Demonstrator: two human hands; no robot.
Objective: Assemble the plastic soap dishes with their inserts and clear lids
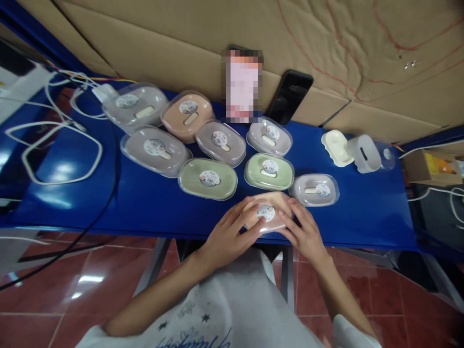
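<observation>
At the table's front edge, a peach oval soap box [267, 212] with a clear lid and a round label lies between my hands. My left hand [234, 227] grips its left end, fingers over the lid. On the opposite end, the fingers of my right hand [302, 229] are curled round the rim. Just beyond sit a pale green soap box [270, 171] and, to the right, a grey soap box [314, 190]. Another green soap box [208, 179] is left of these.
Several more lidded boxes, including a peach one [187, 116], stand farther back on the blue table [366, 212]. A pixelated screen [243, 84] and a black phone [291, 96] lean on cardboard. At right are a cream tray [338, 147] and grey base [365, 153]. White cables [61, 181] lie left.
</observation>
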